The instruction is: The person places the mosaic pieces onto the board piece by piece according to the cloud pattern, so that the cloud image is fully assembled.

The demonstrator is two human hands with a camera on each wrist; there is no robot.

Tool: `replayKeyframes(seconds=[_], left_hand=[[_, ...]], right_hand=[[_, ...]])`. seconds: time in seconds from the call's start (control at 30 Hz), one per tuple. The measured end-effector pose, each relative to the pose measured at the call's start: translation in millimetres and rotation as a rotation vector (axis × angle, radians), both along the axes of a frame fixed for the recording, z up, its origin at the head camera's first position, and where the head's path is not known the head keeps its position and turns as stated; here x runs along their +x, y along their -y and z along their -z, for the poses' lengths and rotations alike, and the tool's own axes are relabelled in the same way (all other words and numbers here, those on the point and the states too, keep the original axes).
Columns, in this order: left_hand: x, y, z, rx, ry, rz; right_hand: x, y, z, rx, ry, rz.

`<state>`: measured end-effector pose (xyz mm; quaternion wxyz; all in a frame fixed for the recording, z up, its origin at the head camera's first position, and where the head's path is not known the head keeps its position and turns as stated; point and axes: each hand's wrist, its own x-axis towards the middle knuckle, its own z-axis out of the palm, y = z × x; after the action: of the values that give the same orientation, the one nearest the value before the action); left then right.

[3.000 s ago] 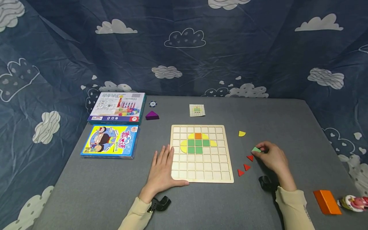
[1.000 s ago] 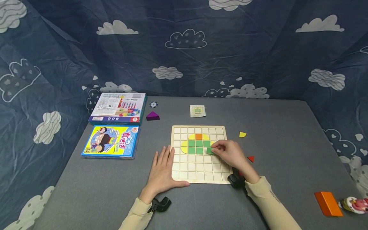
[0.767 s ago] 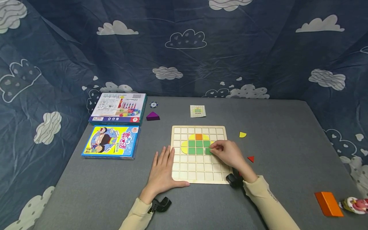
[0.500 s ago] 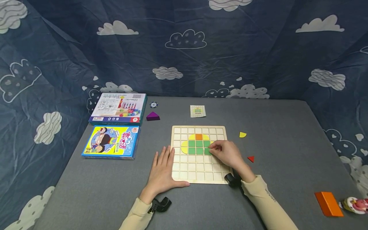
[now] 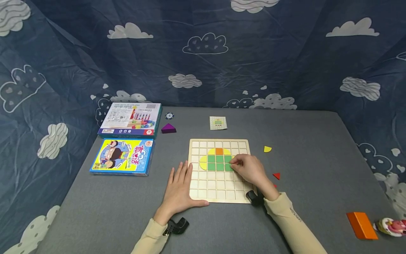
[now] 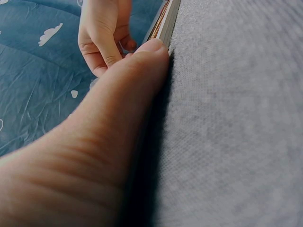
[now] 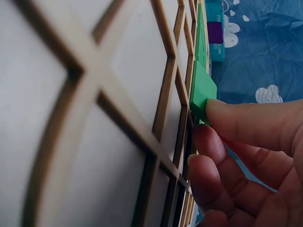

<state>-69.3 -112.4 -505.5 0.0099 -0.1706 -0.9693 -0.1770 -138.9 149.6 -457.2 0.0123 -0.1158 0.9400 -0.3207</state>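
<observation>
Head view: right hand (image 5: 250, 170) pinches a green tile (image 7: 202, 91) at a cell of the wooden grid board (image 5: 222, 192), beside the other green tiles. Left hand (image 5: 178, 188) lies flat, fingers straight, on the board's left edge on the table (image 5: 311, 141).

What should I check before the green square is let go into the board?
1. Right hand pinches the green square: ok.
2. Square seated flat in its cell: not ok; the right wrist view shows it tilted, one edge raised.
3. Left hand rests flat on the board, steadying it: ok.
4. Neighbouring green pieces lie in their cells: ok.
5. Cell under the square is free: cannot tell, the hand hides it.
6. Spare red triangle lies off the board: ok.
</observation>
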Motion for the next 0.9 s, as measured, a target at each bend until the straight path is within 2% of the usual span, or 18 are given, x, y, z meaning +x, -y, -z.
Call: replayKeyframes(seconds=[0.47, 0.9], left_hand=[[-0.4, -0.3, -0.1, 0.003, 0.001, -0.005], [-0.9, -0.3, -0.1, -0.001, 0.002, -0.004]], right_hand=[[-1.3, 2.4, -0.5, 0.023, 0.042, -0.006], [0.5, -4.1, 2.1, 0.002, 0.028, -0.037]])
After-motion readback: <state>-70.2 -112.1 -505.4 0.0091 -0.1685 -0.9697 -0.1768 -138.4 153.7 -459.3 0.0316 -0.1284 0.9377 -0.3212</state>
